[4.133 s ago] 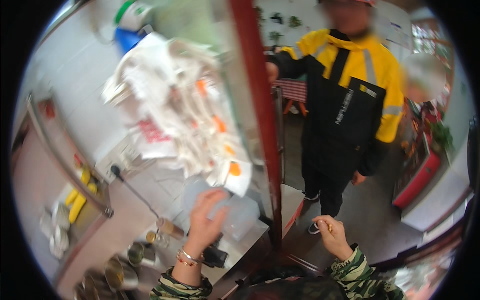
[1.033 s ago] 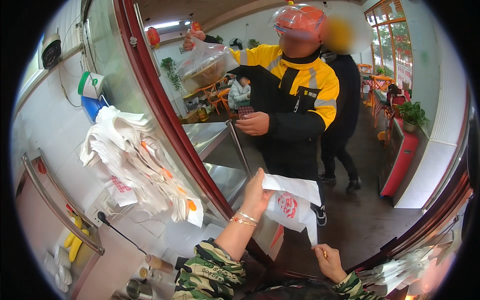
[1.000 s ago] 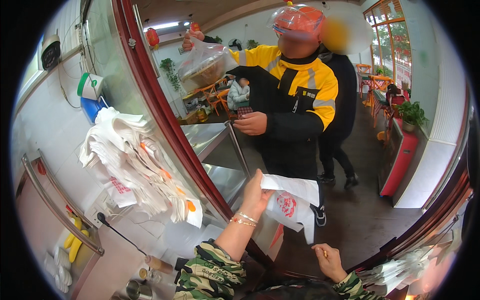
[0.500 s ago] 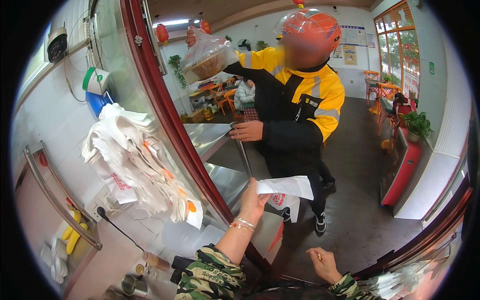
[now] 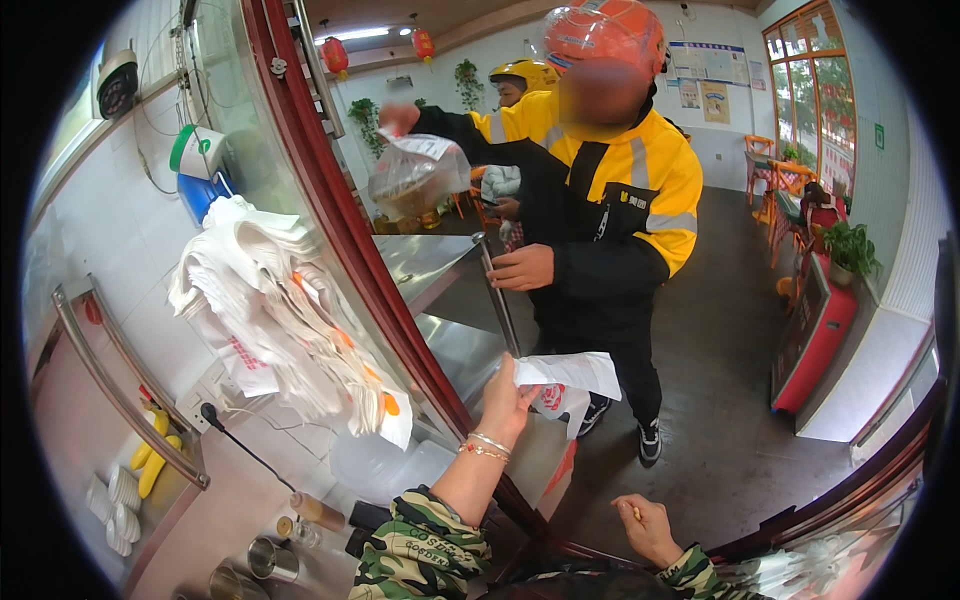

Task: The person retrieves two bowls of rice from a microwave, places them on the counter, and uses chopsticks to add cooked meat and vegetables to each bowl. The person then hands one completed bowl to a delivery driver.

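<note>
My left hand (image 5: 503, 405), with bracelets at the wrist, reaches forward past the red frame. Its fingers are closed on a white plastic bag (image 5: 562, 398) with red print, hanging loosely. A flat white strip (image 5: 580, 371) sticks out to the right above it; I cannot tell whether it is paper or a fold of the bag. My right hand (image 5: 648, 528) is curled lower right, with a small yellowish bit at the fingers that I cannot make out. Across from me, a person in a yellow and black jacket (image 5: 625, 190) and an orange helmet holds up a clear bag of food (image 5: 418, 178).
A thick bunch of white plastic bags (image 5: 270, 310) hangs at left beside the red frame (image 5: 340, 230). Steel shelving (image 5: 430, 265) stands beyond. Metal cups (image 5: 270, 560) and bananas (image 5: 158, 455) are lower left. A red cabinet (image 5: 815, 335) with a plant stands at right.
The person's clear food bag has come down and turned, and their helmet has shifted left. A second person in a yellow helmet now shows behind. My hands stay about where they were.
</note>
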`<control>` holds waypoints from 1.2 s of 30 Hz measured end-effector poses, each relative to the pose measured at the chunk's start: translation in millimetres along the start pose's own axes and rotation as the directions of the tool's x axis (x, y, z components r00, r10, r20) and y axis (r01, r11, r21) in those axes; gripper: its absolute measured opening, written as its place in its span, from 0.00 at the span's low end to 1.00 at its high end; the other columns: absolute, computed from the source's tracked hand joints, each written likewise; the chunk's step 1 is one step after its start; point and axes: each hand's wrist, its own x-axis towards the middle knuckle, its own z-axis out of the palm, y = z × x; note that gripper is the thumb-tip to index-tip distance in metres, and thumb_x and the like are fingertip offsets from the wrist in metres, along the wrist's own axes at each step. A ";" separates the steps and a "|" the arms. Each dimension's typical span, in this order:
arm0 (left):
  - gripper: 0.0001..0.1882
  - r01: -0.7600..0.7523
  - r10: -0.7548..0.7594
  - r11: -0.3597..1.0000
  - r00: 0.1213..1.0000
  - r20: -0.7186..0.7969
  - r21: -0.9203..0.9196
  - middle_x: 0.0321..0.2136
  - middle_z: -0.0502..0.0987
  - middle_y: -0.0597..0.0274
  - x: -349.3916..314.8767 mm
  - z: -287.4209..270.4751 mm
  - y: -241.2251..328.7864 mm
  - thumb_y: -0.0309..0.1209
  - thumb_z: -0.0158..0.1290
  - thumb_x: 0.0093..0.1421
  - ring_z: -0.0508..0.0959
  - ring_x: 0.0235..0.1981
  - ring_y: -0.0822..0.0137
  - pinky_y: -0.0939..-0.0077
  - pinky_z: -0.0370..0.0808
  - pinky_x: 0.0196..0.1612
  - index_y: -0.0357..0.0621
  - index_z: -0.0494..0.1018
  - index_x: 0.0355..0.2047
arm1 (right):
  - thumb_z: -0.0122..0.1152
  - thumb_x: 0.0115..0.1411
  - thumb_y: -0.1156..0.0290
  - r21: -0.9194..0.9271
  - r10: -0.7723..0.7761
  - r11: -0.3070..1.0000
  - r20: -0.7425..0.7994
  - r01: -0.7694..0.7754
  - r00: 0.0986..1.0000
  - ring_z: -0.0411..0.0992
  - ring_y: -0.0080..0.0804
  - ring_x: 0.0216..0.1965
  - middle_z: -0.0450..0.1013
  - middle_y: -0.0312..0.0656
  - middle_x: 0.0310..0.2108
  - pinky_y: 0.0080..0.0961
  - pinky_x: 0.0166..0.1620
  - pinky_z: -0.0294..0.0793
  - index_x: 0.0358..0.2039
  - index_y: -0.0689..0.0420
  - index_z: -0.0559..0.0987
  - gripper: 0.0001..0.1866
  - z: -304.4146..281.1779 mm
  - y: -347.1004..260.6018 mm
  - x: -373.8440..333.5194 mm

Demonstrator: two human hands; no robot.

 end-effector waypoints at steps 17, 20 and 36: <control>0.14 0.003 -0.003 1.000 1.000 -0.026 0.004 0.39 0.71 0.64 -3.0 -6.4 -4.9 0.43 0.44 0.61 0.70 0.43 0.66 0.63 0.66 0.47 0.47 0.65 0.38 | 0.50 0.59 0.71 0.039 -0.047 0.998 -0.014 0.047 0.999 0.60 0.19 0.15 0.63 0.37 0.12 0.19 0.20 0.61 0.30 0.60 0.76 0.07 0.7 0.6 -1.0; 0.14 -0.033 0.033 0.999 0.999 -0.003 -0.001 0.39 0.71 0.64 -5.5 -6.4 -4.5 0.43 0.44 0.61 0.70 0.44 0.66 0.63 0.66 0.48 0.47 0.65 0.38 | 0.51 0.58 0.69 -0.011 0.023 1.000 0.035 -0.023 0.999 0.70 0.34 0.18 0.69 0.44 0.17 0.25 0.24 0.67 0.31 0.58 0.76 0.08 0.1 2.3 -1.9; 0.17 0.186 -0.245 0.947 0.946 0.214 0.264 0.42 0.72 0.58 -65.7 -23.1 -38.7 0.43 0.38 0.63 0.73 0.40 0.63 0.68 0.69 0.44 0.43 0.69 0.33 | 0.51 0.58 0.68 0.018 0.019 1.000 0.092 -0.021 0.996 0.71 0.37 0.20 0.70 0.46 0.19 0.26 0.26 0.68 0.32 0.57 0.76 0.08 2.3 12.2 1.8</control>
